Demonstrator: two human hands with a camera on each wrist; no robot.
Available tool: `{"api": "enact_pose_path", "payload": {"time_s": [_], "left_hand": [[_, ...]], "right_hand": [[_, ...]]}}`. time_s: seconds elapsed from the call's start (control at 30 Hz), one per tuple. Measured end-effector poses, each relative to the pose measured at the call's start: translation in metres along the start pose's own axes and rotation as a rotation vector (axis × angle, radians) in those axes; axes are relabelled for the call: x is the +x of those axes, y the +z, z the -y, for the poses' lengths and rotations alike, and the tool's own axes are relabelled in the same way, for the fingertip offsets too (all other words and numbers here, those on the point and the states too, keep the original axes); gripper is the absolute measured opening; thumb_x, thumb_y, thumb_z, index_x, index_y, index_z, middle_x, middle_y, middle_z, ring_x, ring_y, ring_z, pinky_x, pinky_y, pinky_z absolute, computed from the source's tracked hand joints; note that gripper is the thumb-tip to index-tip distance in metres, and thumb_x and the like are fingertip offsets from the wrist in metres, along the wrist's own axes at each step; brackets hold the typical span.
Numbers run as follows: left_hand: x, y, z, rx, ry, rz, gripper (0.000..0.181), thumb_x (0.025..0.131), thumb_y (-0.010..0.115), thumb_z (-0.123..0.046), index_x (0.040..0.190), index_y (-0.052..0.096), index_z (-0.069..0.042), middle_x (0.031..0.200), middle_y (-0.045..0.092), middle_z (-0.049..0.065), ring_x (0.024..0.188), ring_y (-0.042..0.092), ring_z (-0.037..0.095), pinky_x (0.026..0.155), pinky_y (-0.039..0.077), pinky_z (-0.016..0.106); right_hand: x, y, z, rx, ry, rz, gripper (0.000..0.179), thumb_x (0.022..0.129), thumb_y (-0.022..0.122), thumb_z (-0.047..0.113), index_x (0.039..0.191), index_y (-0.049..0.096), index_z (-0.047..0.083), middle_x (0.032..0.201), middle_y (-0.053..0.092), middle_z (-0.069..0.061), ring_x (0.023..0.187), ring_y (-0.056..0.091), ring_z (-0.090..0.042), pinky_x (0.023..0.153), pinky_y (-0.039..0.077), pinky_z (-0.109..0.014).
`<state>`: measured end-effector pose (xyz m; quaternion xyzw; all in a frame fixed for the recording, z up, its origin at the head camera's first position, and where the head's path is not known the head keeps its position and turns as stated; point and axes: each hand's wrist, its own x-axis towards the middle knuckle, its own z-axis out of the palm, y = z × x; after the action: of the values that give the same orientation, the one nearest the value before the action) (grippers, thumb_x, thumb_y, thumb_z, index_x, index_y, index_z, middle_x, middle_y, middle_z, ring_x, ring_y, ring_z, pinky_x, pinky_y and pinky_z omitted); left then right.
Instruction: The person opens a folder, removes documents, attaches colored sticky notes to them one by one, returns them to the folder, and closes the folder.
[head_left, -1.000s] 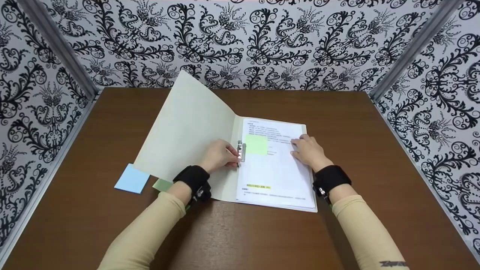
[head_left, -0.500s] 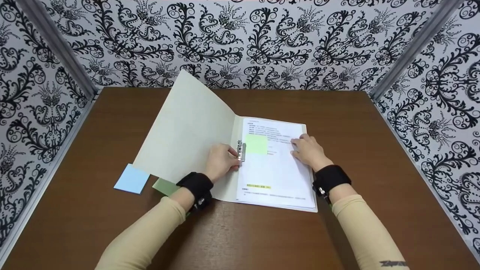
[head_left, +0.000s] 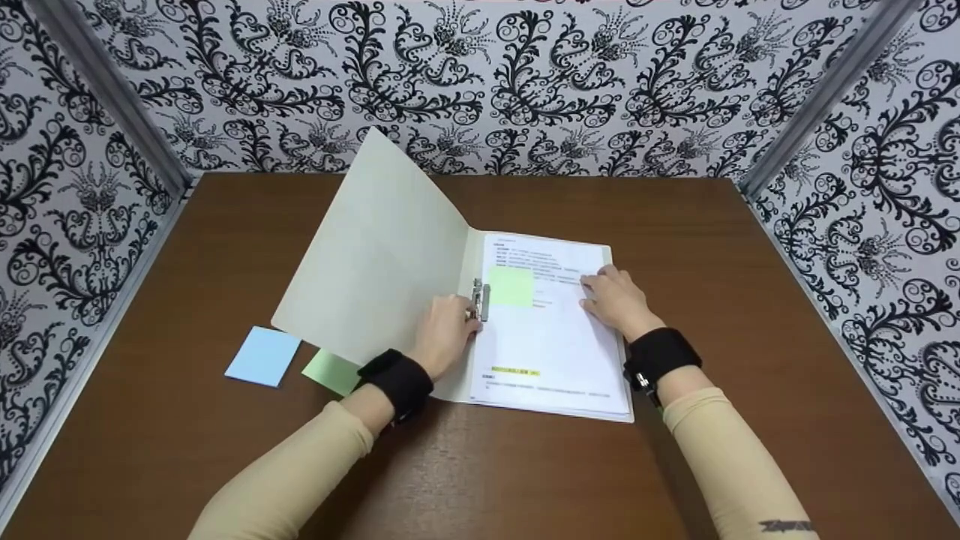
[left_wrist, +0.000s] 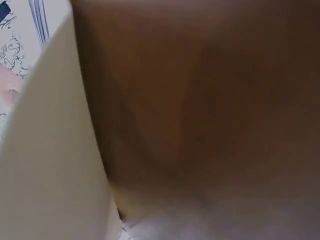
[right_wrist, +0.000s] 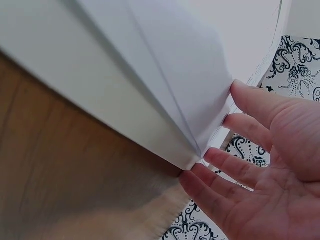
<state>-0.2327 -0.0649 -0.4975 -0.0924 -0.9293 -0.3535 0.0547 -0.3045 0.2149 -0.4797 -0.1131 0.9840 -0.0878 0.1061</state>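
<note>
A cream file folder (head_left: 360, 262) lies open, its left cover tilted up. White printed sheets (head_left: 555, 345) rest on its right side, with a pale green sticky note (head_left: 511, 287) on the top sheet. At the spine is a metal file clip (head_left: 480, 300). My left hand (head_left: 442, 330) grips the clip's lower end with curled fingers; the exact finger contact is partly hidden. My right hand (head_left: 619, 300) rests at the sheets' right edge. In the right wrist view, its extended fingertips (right_wrist: 215, 155) touch the edges of the paper and folder. Mostly folder cover and brown surface fill the left wrist view.
A light blue sticky-note pad (head_left: 262, 356) lies left of the folder on the brown table (head_left: 525, 480). A green sticky-note pad (head_left: 330, 371) is partly covered by the raised folder cover and left arm. Patterned walls (head_left: 450, 75) enclose the table's back and sides.
My left hand has turned and shifted slightly at the clip, its wrist moving right and nearer to me. The folder cover stands slightly higher, showing more of the blue pad. The right hand stays put.
</note>
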Motion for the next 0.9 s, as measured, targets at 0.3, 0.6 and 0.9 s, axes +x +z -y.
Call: {"api": "enact_pose_path", "payload": {"time_s": [0.3, 0.6, 0.9], "left_hand": [[-0.013, -0.004, 0.005, 0.026, 0.080, 0.053, 0.017, 0.093, 0.073, 0.003, 0.109, 0.079, 0.004, 0.098, 0.076, 0.022, 0.088, 0.075, 0.032, 0.072, 0.061, 0.037], [-0.034, 0.006, 0.010, 0.171, 0.319, -0.056, 0.029, 0.093, 0.065, 0.014, 0.121, 0.068, 0.017, 0.113, 0.062, 0.029, 0.103, 0.063, 0.043, 0.092, 0.055, 0.051], [-0.040, 0.015, 0.001, 0.372, 0.450, -0.134, 0.031, 0.087, 0.060, 0.020, 0.117, 0.066, 0.020, 0.100, 0.061, 0.027, 0.083, 0.062, 0.034, 0.072, 0.058, 0.040]], "right_hand": [[0.000, 0.002, 0.000, 0.000, -0.005, -0.013, 0.048, 0.104, 0.063, 0.016, 0.148, 0.055, -0.004, 0.146, 0.047, -0.034, 0.134, 0.044, -0.051, 0.105, 0.045, -0.063], [-0.001, 0.003, 0.001, -0.013, -0.007, -0.010, 0.049, 0.106, 0.062, 0.017, 0.150, 0.053, -0.003, 0.148, 0.045, -0.034, 0.136, 0.042, -0.050, 0.105, 0.045, -0.063], [-0.001, 0.000, -0.001, -0.002, 0.005, -0.001, 0.051, 0.106, 0.061, 0.017, 0.152, 0.050, -0.001, 0.151, 0.042, -0.034, 0.137, 0.041, -0.051, 0.107, 0.043, -0.062]]}}
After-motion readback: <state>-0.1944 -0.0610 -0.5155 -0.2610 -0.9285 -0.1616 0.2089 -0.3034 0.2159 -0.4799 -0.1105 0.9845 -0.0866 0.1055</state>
